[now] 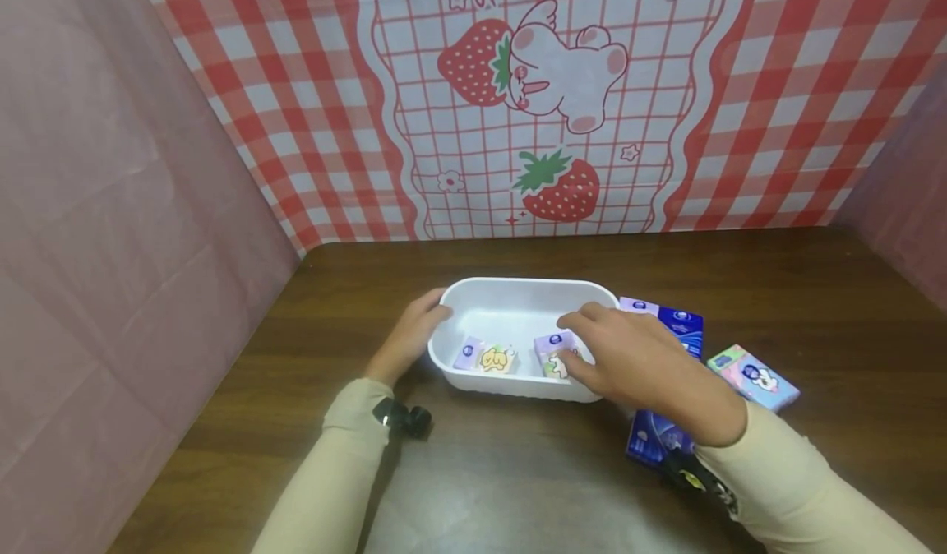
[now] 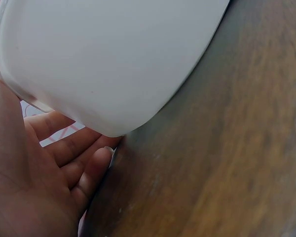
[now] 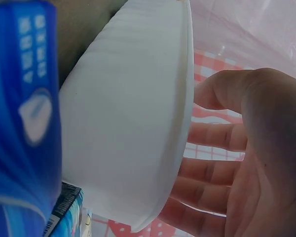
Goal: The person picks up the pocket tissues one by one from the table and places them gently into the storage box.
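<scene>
A white oval plastic tub [image 1: 518,385] stands on the wooden table. My left hand [image 1: 405,336] grips its left end, thumb over the rim and fingers spread along the outer wall. Two small tissue packs lie inside, one with a yellow cartoon figure [image 1: 488,357] at the left, one lilac with a white figure [image 1: 551,348] at the right. My right hand [image 1: 639,357] reaches over the tub's right end, thumb and fingers apart above the lilac pack. In the right wrist view its loosely bent fingers [image 3: 212,173] pass behind the rim.
Right of the tub, partly under my right arm, lie blue and lilac tissue packs [image 1: 684,324] and another dark blue pack [image 1: 651,439]. A pink and light-blue pack [image 1: 762,381] lies farther right. Behind the table hangs a red checked strawberry cloth [image 1: 333,126].
</scene>
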Available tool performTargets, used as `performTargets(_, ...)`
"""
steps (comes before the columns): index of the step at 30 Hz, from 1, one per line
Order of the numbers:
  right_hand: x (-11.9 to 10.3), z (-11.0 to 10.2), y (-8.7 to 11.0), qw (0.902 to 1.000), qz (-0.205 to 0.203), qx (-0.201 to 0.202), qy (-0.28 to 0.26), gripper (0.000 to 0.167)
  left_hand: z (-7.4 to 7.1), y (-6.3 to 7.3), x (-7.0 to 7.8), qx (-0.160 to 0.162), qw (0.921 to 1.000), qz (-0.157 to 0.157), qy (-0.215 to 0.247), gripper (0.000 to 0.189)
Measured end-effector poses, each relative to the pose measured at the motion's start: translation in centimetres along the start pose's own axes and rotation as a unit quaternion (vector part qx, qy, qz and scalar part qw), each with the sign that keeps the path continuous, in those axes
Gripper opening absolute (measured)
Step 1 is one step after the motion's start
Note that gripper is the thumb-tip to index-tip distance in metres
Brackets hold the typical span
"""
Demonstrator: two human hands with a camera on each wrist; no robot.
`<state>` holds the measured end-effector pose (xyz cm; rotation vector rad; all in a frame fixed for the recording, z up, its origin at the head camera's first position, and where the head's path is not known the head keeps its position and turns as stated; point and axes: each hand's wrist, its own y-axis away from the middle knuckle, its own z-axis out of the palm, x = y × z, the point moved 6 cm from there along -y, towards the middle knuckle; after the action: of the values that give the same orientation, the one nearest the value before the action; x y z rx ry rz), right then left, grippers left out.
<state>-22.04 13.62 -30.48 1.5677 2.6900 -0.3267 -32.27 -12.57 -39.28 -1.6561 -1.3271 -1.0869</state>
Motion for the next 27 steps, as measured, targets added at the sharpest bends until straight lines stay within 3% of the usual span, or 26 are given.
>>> performTargets(14, 1.8, -2.1, 0.2, 0.9996, 0.016, 0.024, 0.001, 0.046, 0.0, -0.2, 0.0, 0.002, 1.0000, -0.001, -0.005, 0.043)
performTargets(22, 2.8, -2.8, 0.2, 0.9990, 0.037, 0.023, -0.013, 0.046, -0.1, -0.4, 0.3, 0.005, 0.9995, 0.032, -0.004, 0.043)
performTargets(27, 3.7, -3.1, 0.5, 0.9982, 0.043, 0.036, -0.020, 0.046, 0.0, -0.3, 0.3, 0.002, 0.9995, 0.030, -0.002, 0.042)
